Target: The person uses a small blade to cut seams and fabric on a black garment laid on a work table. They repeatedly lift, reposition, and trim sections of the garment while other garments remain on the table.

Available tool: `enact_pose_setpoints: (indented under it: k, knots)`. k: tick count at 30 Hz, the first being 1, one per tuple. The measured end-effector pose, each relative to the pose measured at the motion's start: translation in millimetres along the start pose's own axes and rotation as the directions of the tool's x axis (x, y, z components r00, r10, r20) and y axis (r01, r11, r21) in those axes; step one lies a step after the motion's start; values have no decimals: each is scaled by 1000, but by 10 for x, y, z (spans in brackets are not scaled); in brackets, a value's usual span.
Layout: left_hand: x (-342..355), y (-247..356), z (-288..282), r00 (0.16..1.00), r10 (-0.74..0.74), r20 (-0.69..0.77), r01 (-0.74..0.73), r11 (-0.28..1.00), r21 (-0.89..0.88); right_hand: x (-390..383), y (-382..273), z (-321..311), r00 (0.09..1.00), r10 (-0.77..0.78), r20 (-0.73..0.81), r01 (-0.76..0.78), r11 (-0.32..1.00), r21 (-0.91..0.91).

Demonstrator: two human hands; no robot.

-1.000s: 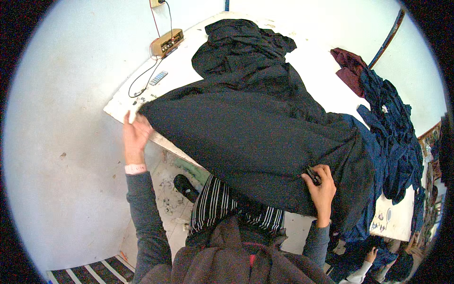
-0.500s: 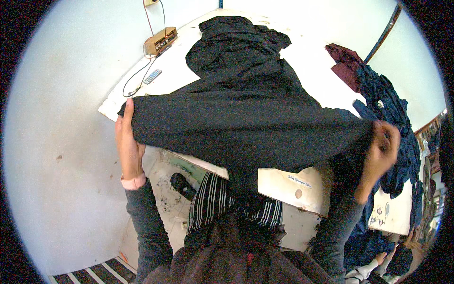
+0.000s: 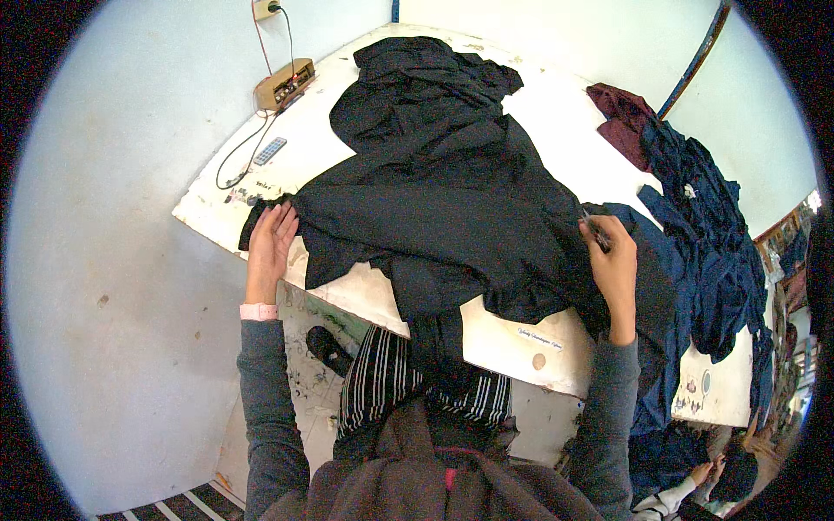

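A large piece of black fabric (image 3: 434, 217) lies crumpled across the white table (image 3: 217, 200), with a strip hanging over the front edge toward my lap. My left hand (image 3: 273, 239) is on the left end of the cloth near the table edge, fingers extended and lying flat on it. My right hand (image 3: 608, 252), at the right part of the fabric, is closed on a small dark tool (image 3: 599, 233) that looks like thread snips.
Navy garments (image 3: 708, 252) and maroon cloth (image 3: 621, 122) lie to the right. A tan electrical box (image 3: 282, 82) with cords and a remote (image 3: 271, 151) sit at back left, beside the wall (image 3: 113, 260). At lower right, a co-worker's hand (image 3: 699, 473) shows near dark cloth.
Both hands spread the black fabric sideways, then lowered it onto the table. My right hand came back left from the far right; my left hand now lies flatter on the cloth.
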State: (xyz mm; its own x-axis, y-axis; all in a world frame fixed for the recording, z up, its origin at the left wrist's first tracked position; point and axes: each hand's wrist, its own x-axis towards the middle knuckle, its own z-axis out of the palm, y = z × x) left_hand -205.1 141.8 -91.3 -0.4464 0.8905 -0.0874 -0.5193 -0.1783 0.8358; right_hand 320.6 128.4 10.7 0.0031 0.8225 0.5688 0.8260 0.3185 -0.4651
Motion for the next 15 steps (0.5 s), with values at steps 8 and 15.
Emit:
enact_pose_setpoints:
  k: [8,15]
  knots:
    - [-456,-135,378,993,111,35,-113,844,524,-564,-186,-350,976,199,89,-209,970,122]
    - [-113,56,317,949,313,28,-274,781,562,-983,-156,-499,940,334,73,-339,938,73]
